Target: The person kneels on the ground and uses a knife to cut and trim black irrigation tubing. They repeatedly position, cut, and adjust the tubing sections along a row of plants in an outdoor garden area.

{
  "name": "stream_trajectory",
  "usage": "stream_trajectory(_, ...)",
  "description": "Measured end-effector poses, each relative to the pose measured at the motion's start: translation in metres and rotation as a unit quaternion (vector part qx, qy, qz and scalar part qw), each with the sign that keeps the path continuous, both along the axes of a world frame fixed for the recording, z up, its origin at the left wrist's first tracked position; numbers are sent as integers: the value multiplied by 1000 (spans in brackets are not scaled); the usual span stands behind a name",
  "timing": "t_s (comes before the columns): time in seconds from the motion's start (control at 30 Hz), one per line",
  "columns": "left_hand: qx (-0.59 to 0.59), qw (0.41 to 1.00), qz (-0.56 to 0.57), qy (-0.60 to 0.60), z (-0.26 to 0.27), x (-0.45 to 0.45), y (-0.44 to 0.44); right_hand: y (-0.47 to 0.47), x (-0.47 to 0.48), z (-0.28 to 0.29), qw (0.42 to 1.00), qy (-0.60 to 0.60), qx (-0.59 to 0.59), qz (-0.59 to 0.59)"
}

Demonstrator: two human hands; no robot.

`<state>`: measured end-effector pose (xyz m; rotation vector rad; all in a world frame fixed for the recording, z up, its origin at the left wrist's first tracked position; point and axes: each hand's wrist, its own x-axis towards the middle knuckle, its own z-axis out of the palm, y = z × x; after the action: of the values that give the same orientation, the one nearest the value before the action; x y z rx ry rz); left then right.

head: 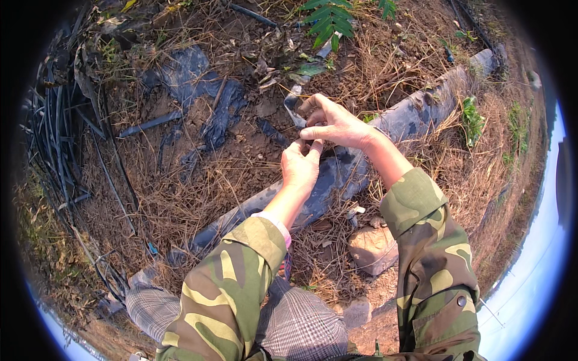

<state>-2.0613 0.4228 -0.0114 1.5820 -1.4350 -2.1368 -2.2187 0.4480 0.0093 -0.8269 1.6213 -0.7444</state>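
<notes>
My left hand (301,168) and my right hand (341,124) meet above a thick grey-black hose (336,173) lying diagonally across the ground. The left thumb and index fingertip are close together, just under my right thumb. My right hand has its fingers curled above the left fingertips. Whatever small thing may be between the fingers is hidden, so I cannot tell if either hand grips something. Right beside my right fingertips is a dark and whitish strip of plastic tape or tubing (294,109); whether the fingers touch it is unclear.
A heap of thin black tubing (58,135) lies at the left. Torn black plastic film (223,108) and a short flat tube piece (151,124) rest on the soil. A large stone (374,249) sits below the hose. Green leaves (329,20) hang at the top.
</notes>
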Motion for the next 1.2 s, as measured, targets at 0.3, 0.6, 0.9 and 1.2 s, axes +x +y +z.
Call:
stream_trajectory(0.3, -11, 1000, -17, -23, -2, 0, -2, -15, 7, 23, 967, 222, 50, 112)
stream_trajectory(0.6, 27, 999, -16, 8, -8, 3, 1, -2, 2, 7, 922, 317, -102, 199)
stream_trajectory(0.9, 32, 998, 19, 46, -17, 5, 2, 1, -5, -3, 967, 162, -59, 188)
stream_trajectory(1.2, 26, 999, 12, 40, -14, 5, 0, 0, -1, -3, 994, 69, -11, 79)
